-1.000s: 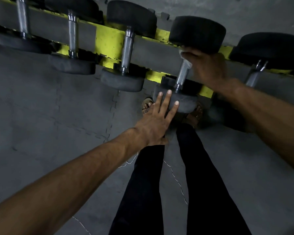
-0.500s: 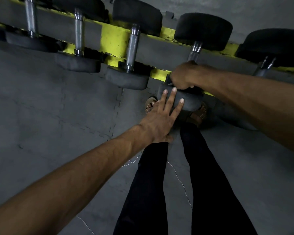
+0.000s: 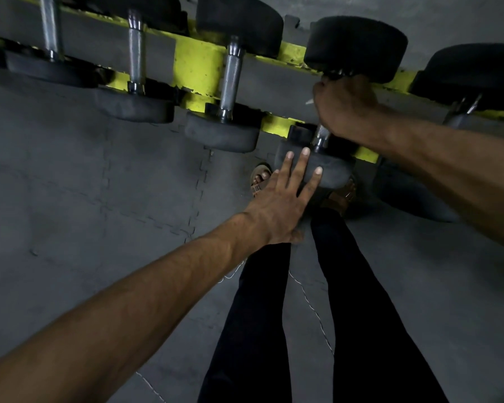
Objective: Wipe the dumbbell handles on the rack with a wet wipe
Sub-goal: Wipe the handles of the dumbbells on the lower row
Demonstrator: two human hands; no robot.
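Note:
A black dumbbell [image 3: 358, 45] lies across the yellow and grey rack [image 3: 197, 64], fourth from the left. My right hand [image 3: 342, 106] is curled round the upper part of its steel handle [image 3: 320, 138], with a sliver of white wet wipe [image 3: 309, 101] showing at the left of the fist. Most of the wipe is hidden inside the hand. My left hand [image 3: 285, 199] presses flat, fingers straight, on the dumbbell's near head [image 3: 329, 170].
Three more dumbbells [image 3: 230, 80] lie on the rack to the left and one [image 3: 472, 74] to the right. Grey interlocking floor mats [image 3: 99, 199] spread below. My legs [image 3: 303, 315] and sandalled feet stand close under the rack.
My right hand slid down the handle to its near end, then back up to just under the far head. The left hand stayed pressed on the near head.

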